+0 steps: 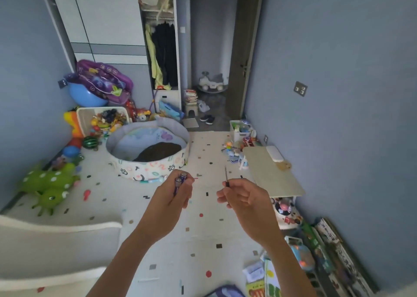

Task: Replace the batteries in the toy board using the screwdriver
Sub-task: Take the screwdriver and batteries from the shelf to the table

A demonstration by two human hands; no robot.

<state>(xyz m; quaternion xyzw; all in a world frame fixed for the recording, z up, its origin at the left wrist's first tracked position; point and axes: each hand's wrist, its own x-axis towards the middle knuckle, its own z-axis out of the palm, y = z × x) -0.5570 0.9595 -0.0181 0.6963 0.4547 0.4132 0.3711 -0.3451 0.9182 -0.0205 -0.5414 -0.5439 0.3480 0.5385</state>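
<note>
Left hand: raised above the play mat, fingers curled together and clamped on two purple batteries. The batteries lie side by side, touching, with their end caps protruding above the hand.

Right hand: raised level with the left and apart from it. The fingertips pinch the dark handle of one small screwdriver, whose thin shaft stands upright and touches nothing. The remaining fingers are loosely curled.

Toy board: I cannot tell which item it is among the toys in view.

Surroundings: one round fabric ball pit stands on the mat beyond the hands. One low bench stands to the right, against the wall, and carries one white case. Two green plush toys lie at the left edge of the mat. One white toy bin sits by the wardrobe. Picture books lean along the right wall. Nothing lies between the two hands.
</note>
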